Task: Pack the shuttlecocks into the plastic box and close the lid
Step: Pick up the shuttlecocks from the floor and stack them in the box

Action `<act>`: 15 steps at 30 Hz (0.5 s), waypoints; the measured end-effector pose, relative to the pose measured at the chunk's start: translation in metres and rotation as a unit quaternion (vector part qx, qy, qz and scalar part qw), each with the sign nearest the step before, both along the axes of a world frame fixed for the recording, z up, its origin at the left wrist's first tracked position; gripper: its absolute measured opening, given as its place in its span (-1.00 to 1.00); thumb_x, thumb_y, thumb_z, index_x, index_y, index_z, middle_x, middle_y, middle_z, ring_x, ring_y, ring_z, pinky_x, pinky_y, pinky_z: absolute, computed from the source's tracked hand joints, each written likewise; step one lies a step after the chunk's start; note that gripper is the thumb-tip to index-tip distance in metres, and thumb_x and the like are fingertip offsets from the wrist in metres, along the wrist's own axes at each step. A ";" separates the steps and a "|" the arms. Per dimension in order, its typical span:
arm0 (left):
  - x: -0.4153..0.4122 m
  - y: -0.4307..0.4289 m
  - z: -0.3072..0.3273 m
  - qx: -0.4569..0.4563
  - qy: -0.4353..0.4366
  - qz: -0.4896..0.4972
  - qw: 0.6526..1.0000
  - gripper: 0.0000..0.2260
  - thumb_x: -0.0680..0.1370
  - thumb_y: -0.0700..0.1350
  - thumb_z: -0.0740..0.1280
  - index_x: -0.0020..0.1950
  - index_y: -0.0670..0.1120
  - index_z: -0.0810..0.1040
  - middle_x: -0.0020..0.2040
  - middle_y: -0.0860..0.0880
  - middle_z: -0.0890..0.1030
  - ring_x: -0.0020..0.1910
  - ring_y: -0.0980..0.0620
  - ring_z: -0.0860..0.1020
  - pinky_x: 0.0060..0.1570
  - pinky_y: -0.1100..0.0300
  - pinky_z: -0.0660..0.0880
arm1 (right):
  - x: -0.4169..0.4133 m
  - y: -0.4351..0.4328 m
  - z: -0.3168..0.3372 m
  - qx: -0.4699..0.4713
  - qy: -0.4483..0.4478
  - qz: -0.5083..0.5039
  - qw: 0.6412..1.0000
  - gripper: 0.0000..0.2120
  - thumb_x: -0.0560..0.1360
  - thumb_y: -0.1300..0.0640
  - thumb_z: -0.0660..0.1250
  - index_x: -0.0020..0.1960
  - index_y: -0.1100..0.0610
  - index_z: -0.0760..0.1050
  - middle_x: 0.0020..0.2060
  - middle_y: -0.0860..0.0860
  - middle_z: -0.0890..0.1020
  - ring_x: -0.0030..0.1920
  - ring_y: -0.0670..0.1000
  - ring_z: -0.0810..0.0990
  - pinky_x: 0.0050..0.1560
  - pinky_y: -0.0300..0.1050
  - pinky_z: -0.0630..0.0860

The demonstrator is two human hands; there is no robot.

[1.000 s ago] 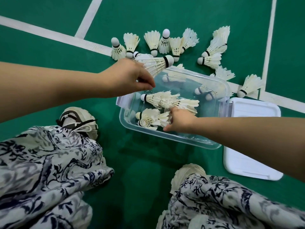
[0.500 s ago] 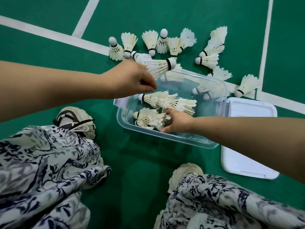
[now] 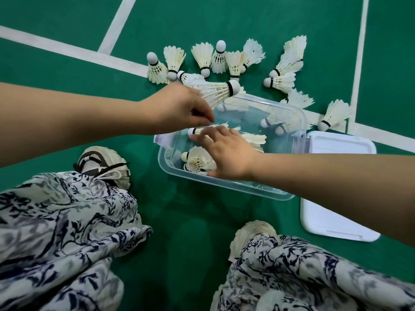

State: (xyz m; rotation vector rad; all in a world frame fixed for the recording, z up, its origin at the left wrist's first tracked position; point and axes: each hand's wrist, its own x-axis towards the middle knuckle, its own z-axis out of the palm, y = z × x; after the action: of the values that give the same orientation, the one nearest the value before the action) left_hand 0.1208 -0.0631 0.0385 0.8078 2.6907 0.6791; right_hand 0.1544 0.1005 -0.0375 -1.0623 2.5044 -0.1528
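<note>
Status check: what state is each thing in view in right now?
plastic box: open, partly filled.
boxed shuttlecocks: a few, lying inside.
lid: off, flat on the floor right of the box.
left hand: grips the held shuttlecock by its feathers above the box.
right hand: open, fingers spread over the boxed shuttlecocks.
loose shuttlecocks: on the floor beyond the box.

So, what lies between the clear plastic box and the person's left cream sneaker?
Nothing but bare green court floor, as the head view shows.
</note>
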 end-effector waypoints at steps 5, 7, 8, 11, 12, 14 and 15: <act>0.000 -0.001 0.001 -0.004 0.002 -0.005 1.000 -0.88 0.43 -0.15 0.41 -0.06 -0.12 0.67 -0.30 0.02 0.48 -0.32 0.07 0.44 -0.31 0.53 0.26 | -0.011 -0.012 0.000 0.064 0.029 0.149 0.986 -0.27 0.45 -0.10 0.29 0.48 -0.21 -0.06 0.51 0.02 0.05 0.47 0.14 0.07 0.40 0.06 0.10; 0.000 -0.003 0.001 -0.005 0.003 -0.005 1.000 -0.88 0.43 -0.15 0.42 -0.06 -0.11 0.67 -0.31 0.03 0.47 -0.33 0.08 0.43 -0.29 0.57 0.28 | -0.011 -0.015 -0.001 0.070 0.016 0.167 0.983 -0.33 0.47 -0.06 0.28 0.46 -0.25 -0.01 0.51 0.01 0.06 0.45 0.15 0.12 0.39 0.05 0.13; 0.000 -0.004 0.000 -0.004 0.003 -0.004 1.000 -0.88 0.42 -0.14 0.42 -0.07 -0.11 0.67 -0.31 0.03 0.47 -0.33 0.08 0.42 -0.28 0.58 0.28 | -0.011 -0.018 -0.002 0.069 0.007 0.173 0.982 -0.37 0.48 -0.05 0.27 0.44 -0.25 0.04 0.50 0.01 0.08 0.43 0.15 0.17 0.36 0.05 0.18; 0.000 -0.007 -0.001 -0.006 -0.001 0.002 1.000 -0.88 0.43 -0.13 0.42 -0.06 -0.10 0.67 -0.31 0.04 0.46 -0.32 0.09 0.41 -0.28 0.61 0.25 | -0.011 -0.021 -0.002 0.057 -0.019 0.183 0.981 -0.49 0.49 -0.04 0.24 0.40 -0.23 0.19 0.48 0.01 0.16 0.34 0.16 0.31 0.27 0.00 0.32; 0.000 -0.008 -0.001 -0.005 -0.002 0.004 1.000 -0.88 0.43 -0.13 0.41 -0.06 -0.09 0.67 -0.30 0.05 0.46 -0.32 0.10 0.41 -0.28 0.61 0.24 | -0.012 -0.021 -0.001 0.057 -0.025 0.178 0.982 -0.52 0.49 -0.03 0.23 0.38 -0.21 0.23 0.47 0.02 0.17 0.32 0.16 0.33 0.26 0.00 0.34; 0.000 -0.009 0.000 -0.003 -0.003 0.005 1.000 -0.88 0.43 -0.13 0.41 -0.06 -0.10 0.67 -0.30 0.05 0.46 -0.31 0.11 0.41 -0.28 0.61 0.24 | -0.012 -0.020 0.000 0.056 -0.031 0.166 0.984 -0.55 0.50 -0.02 0.23 0.37 -0.19 0.26 0.47 0.03 0.18 0.31 0.15 0.34 0.25 -0.02 0.34; 0.000 -0.010 0.001 0.000 -0.003 0.006 1.000 -0.88 0.43 -0.13 0.41 -0.06 -0.10 0.67 -0.30 0.06 0.46 -0.31 0.11 0.41 -0.28 0.62 0.23 | -0.012 -0.019 0.000 0.053 -0.031 0.161 0.985 -0.55 0.50 -0.02 0.23 0.37 -0.19 0.27 0.46 0.03 0.19 0.31 0.15 0.34 0.25 -0.02 0.32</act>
State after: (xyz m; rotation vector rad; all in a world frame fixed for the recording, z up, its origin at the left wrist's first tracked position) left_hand 0.1203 -0.0727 0.0391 0.7898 2.6919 0.6821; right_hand 0.1422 0.0810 -0.0377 -1.3744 2.2230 0.0405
